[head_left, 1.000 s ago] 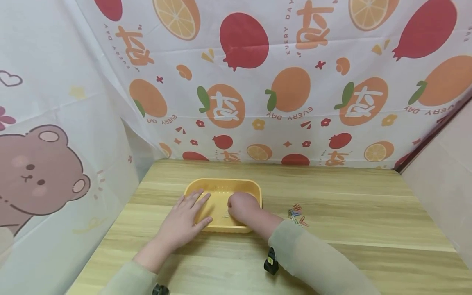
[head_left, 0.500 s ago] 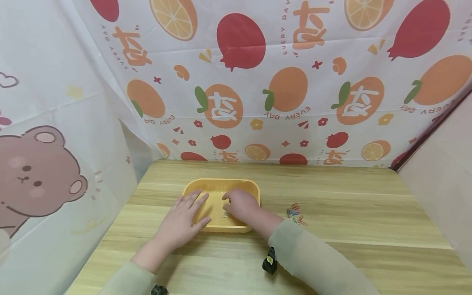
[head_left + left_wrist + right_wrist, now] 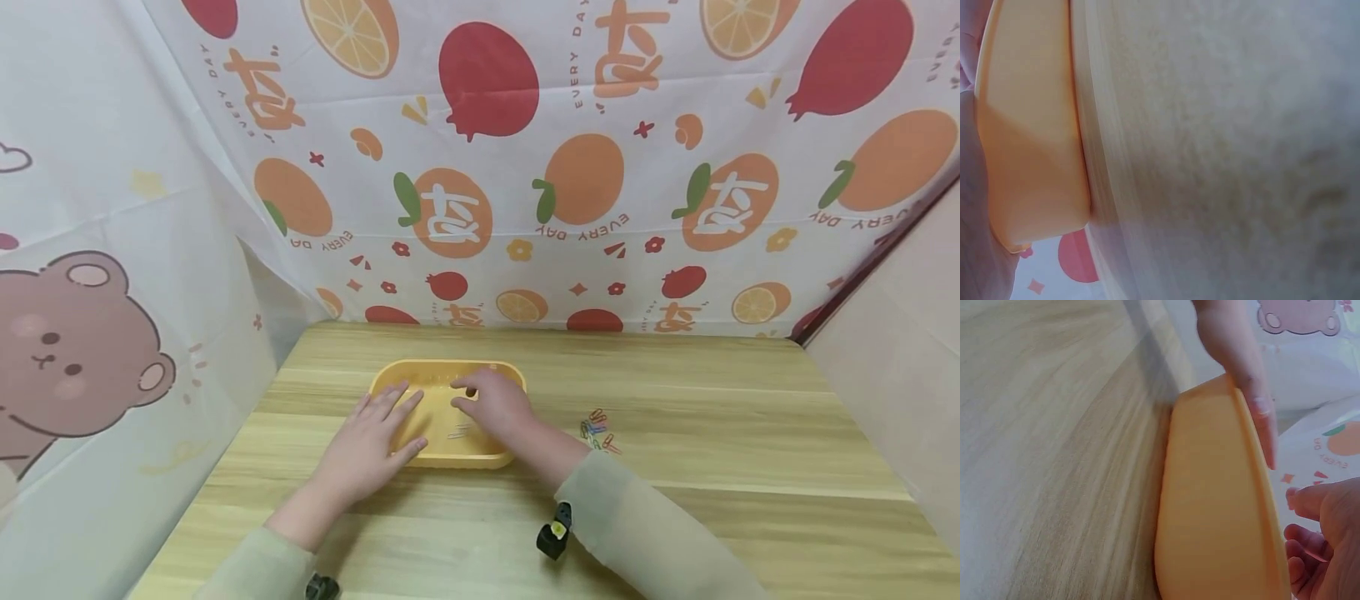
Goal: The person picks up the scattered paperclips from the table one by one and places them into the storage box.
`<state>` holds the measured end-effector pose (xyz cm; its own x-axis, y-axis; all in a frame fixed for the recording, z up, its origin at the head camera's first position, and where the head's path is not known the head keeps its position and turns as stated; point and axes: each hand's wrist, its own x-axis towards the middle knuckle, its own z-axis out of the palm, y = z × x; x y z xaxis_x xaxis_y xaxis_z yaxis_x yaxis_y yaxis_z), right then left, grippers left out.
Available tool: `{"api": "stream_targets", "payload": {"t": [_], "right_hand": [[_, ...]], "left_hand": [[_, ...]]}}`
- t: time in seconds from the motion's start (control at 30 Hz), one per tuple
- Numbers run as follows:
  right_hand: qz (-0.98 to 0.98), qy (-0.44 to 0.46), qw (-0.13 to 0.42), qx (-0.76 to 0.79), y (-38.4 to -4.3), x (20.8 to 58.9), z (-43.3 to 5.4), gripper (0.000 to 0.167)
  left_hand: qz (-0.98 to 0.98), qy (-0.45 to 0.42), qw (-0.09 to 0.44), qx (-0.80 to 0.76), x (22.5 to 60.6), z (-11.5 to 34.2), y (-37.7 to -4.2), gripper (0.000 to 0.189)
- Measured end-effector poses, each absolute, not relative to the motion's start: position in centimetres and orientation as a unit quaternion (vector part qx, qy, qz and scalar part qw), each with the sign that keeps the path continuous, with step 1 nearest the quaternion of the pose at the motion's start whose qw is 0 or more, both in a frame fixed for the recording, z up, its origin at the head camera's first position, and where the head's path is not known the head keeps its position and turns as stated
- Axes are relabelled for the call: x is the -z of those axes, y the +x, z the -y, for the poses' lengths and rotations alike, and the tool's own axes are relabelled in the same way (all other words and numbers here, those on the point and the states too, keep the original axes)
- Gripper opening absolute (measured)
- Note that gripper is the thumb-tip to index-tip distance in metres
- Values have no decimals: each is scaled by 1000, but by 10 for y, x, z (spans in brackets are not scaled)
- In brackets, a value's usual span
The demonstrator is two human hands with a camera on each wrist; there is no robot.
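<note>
A yellow plastic tray point(image 3: 450, 461) stands on the wooden table. My left hand point(image 3: 363, 454) rests over its left side, fingers straight and spread, with the palm at the rim. Inside the tray lie several thin pale pieces, apparently paper clips point(image 3: 457, 432). Above them, over the tray's right half, is my right hand point(image 3: 504, 408); its thumb and forefinger are apart, the other fingers bent, and nothing shows between them. The right wrist view gives the tray's outer wall point(image 3: 1210, 506), hiding its inside. Tray wall point(image 3: 1032, 125) also fills the left wrist view's left side.
To the right of the tray lies a small pile of coloured paper clips point(image 3: 597, 429), red, blue and green among them. A fruit-print cloth point(image 3: 547, 275) hangs along the table's back edge, and a bear-print cloth point(image 3: 202, 283) hangs at the left.
My right hand was closed low over the pale pieces; its thumb and forefinger have parted and it has drawn back slightly, leaving the pieces in plainer sight. The left hand stays put.
</note>
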<state>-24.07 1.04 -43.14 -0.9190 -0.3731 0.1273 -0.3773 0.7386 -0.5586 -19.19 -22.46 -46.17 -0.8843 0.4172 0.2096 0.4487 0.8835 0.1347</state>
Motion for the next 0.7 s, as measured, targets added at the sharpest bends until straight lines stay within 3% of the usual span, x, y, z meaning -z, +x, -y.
{"api": "stream_targets", "payload": {"t": [0.2, 0.7], "right_hand": [[922, 185, 32, -338, -239, 431, -22, 29], [903, 127, 29, -408, -233, 429, -59, 32]], "left_hand": [[966, -224, 88, 92, 462, 224, -192, 74], [963, -227, 108, 99, 463, 223, -191, 72]]}}
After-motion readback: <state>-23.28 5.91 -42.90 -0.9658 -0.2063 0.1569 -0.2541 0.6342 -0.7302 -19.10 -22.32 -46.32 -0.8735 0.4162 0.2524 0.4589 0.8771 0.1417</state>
